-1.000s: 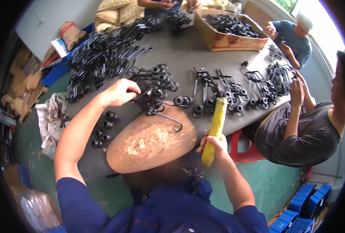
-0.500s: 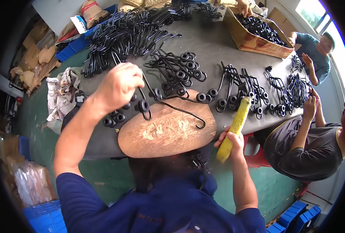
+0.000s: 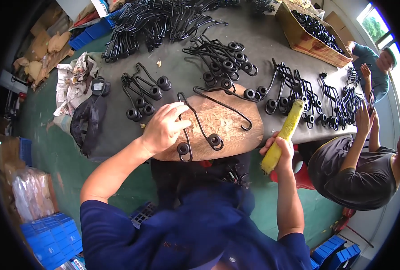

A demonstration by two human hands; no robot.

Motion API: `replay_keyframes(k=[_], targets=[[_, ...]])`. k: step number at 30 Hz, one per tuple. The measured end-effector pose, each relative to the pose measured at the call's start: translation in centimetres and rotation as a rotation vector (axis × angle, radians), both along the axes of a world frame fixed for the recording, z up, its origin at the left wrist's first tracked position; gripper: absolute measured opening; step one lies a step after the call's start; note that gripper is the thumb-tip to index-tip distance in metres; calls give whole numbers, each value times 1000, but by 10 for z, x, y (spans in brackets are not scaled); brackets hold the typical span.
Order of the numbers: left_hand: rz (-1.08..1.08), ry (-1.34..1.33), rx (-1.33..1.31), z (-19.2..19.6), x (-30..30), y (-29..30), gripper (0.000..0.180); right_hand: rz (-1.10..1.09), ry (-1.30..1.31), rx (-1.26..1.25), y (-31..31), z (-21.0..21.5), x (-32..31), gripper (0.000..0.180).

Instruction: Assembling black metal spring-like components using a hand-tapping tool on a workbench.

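On the oval wooden block (image 3: 247, 141), rough in its middle, stands a bent black metal rod (image 3: 199, 118) with a black rubber ring on each of its two lower ends. My left hand (image 3: 165, 128) pinches this rod by its left leg. A second bent rod (image 3: 229, 107) lies across the far part of the block. My right hand (image 3: 281, 150) is closed round a worn yellow bar (image 3: 289, 128), held tilted up beside the block's right edge. Ringed rods (image 3: 141, 92) lie left of the block, and another cluster (image 3: 224, 58) lies behind it.
Bare black rods (image 3: 155, 27) are heaped at the far left. A cardboard box (image 3: 314, 47) of black rings stands far right. More ringed rods (image 3: 294, 90) line the right side, where a person in dark clothing (image 3: 348, 173) and another in teal (image 3: 370, 67) sit.
My left hand has come down and nearer with the ringed rod, from above the far left edge onto the block. The yellow bar stays in my right hand. The view has shifted slightly.
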State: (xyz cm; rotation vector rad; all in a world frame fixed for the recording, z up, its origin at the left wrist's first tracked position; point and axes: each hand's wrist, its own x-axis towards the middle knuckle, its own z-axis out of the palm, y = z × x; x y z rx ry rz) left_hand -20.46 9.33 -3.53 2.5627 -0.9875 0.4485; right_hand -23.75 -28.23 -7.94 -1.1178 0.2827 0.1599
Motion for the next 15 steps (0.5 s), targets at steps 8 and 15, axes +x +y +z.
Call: replay_keyframes(k=[8, 15], targets=[[651, 503, -555, -17, 3, -32, 48, 2, 10, -123, 5, 8, -1, 26], [392, 524, -1455, -12, 4, -68, 67, 49, -45, -326, 32, 24, -25, 31]])
